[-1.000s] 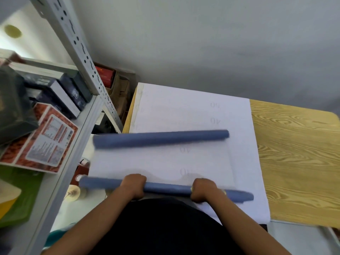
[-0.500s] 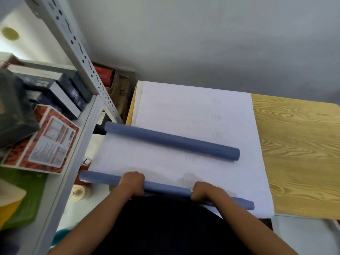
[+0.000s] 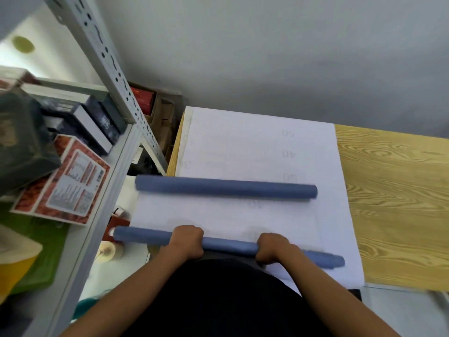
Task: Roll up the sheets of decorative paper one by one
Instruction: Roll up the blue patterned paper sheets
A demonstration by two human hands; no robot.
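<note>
A sheet of decorative paper, white side up, lies over a stack of flat white sheets on the wooden table. Both its ends are curled into blue rolls. The far roll lies free across the sheet. The near roll runs along the table's front edge. My left hand and my right hand are both closed over the near roll, about a hand's width apart.
A grey metal shelving unit stands close on the left, its shelf holding boxes and a red-printed pack. Cartons sit on the floor behind it. A grey wall rises beyond the table. Bare wood shows to the right.
The far roll swung from tilted back to nearly level. My hands stayed closed on the near roll, hardly shifting.
</note>
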